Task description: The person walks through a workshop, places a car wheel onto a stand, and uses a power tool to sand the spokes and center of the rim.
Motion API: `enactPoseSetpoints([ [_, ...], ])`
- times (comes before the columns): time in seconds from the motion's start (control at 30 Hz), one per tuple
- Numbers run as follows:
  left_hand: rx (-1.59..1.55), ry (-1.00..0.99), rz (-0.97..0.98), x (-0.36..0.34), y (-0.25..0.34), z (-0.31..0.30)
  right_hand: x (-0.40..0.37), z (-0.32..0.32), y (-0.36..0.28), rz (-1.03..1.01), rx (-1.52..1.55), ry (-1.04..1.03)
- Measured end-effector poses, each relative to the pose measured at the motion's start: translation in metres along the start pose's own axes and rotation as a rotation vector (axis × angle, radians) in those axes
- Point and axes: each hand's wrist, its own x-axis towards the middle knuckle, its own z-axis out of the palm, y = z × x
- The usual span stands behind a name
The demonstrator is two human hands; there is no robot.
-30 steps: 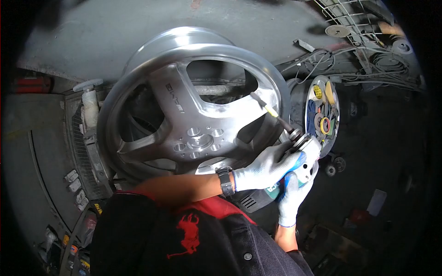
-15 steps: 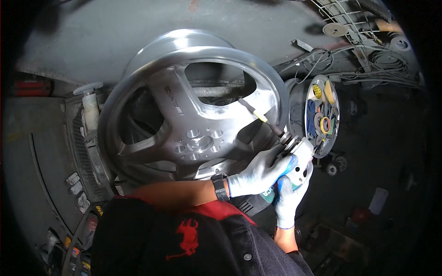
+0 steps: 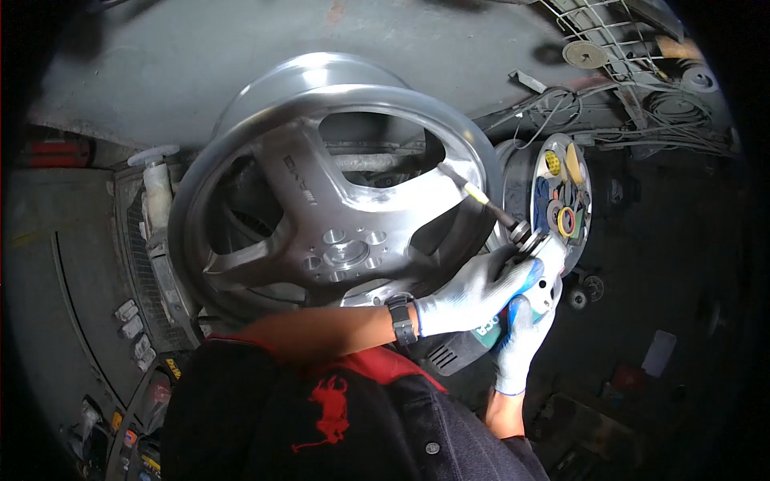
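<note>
A bare-metal alloy wheel rim (image 3: 277, 180) faces me, with AMG lettering on one spoke. Both my hands wear white gloves with blue on the fingers. My left hand (image 3: 465, 298), with a black watch at the wrist, is closed round the head of a teal and black angle grinder (image 3: 459, 353). My right hand (image 3: 523, 345) wraps the same tool from the right side. A long thin shaft (image 3: 499, 212) with a yellow band sticks out from its head. The shaft's dark tip overlaps the bright upper-right spoke in this view.
A second wheel (image 3: 523, 192) at the right carries discs, tape and other small items. Cables (image 3: 674, 108) and a wire rack (image 3: 589, 24) line the upper right. A white-wrapped post (image 3: 158, 192) stands left of the rim. Small boxes (image 3: 132, 327) lie farther left.
Both hands and the grinder have shifted right. The shaft tip has moved up and right along the spoke toward the outer rim.
</note>
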Motion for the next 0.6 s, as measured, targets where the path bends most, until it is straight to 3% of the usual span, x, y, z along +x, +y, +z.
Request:
enactPoseSetpoints([
  [0.1,-0.021,-0.026,-0.011,0.002,0.009,-0.001,0.003,0.001,0.000,-0.004,-0.011,0.062],
  [0.27,0.360,0.033,0.159,-0.015,0.010,0.001,-0.001,-0.005,0.001,-0.012,-0.023,-0.028],
  [0.3,0.359,0.032,0.157,-0.011,0.008,0.001,-0.002,-0.005,0.001,-0.010,-0.024,-0.027],
  [0.37,0.020,-0.033,-0.023,0.005,0.007,0.001,0.001,-0.003,0.001,0.020,0.006,0.057],
  [0.5,0.144,-0.018,-0.001,-0.004,0.005,-0.004,-0.003,-0.004,0.006,-0.008,0.017,0.002],
  [0.6,0.056,0.020,0.063,-0.012,-0.001,0.001,-0.006,-0.007,0.008,-0.026,-0.030,-0.010],
])
